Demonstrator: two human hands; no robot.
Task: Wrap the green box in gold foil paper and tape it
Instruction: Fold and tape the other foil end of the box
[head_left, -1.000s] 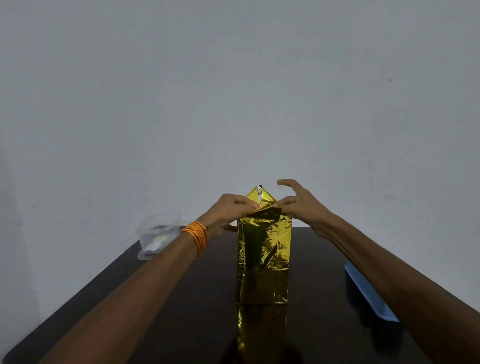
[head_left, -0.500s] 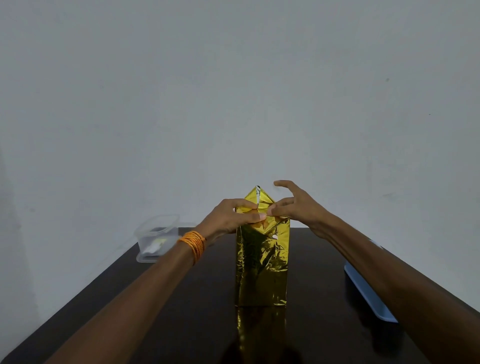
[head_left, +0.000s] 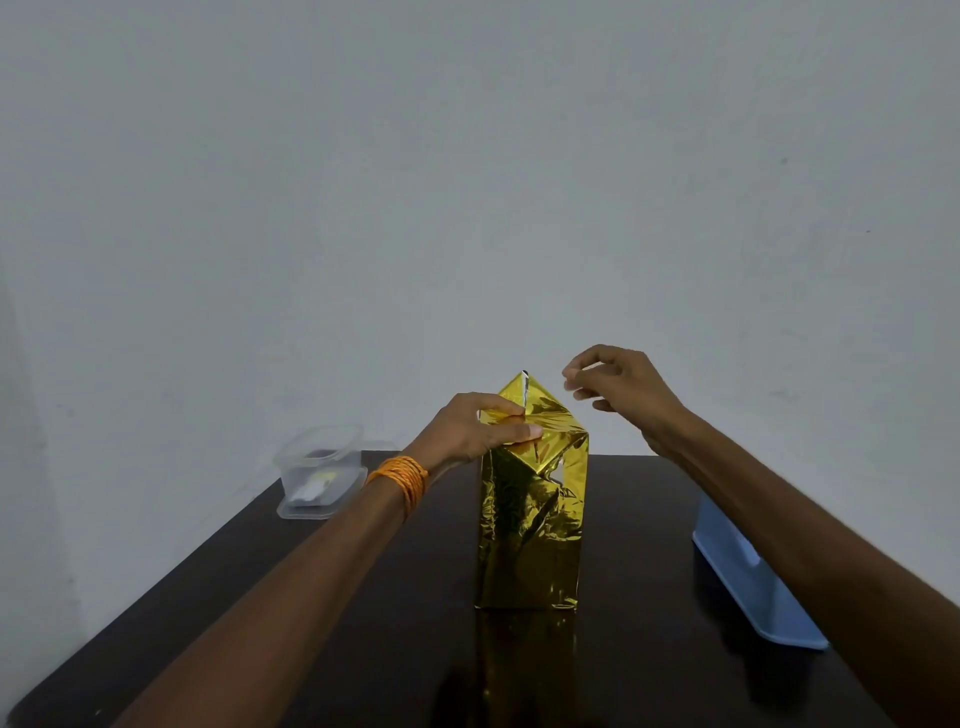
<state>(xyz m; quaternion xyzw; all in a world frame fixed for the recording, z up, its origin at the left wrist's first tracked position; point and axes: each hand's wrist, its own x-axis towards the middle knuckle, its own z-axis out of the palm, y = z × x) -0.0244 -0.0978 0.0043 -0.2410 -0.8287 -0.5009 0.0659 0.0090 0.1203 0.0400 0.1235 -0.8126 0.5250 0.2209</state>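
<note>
Left hand: the left hand (head_left: 467, 431) pinches the folded gold foil paper (head_left: 530, 519) at the top, with the thumb pressed flat on the fold.
Right hand: the right hand (head_left: 623, 389) is up in the air beside the top, not touching it. Its fingers are bent. I cannot tell if it holds a bit of tape.
Green box: it stands up tall in the middle of the worktop (head_left: 363, 623), hidden under the foil. No green shows.
Do it well: I think the thumb should hold the fold down tight. The pointed flap (head_left: 524, 395) sticks up, so fold it down flat, then tape it.
Watch out: foil is slippery and may spring open.
Worktop: dark and shiny. A clear plastic tub (head_left: 322, 467) sits far left and a blue tray (head_left: 753, 587) sits right.
Room: a plain pale wall (head_left: 467, 208) and dim light.
</note>
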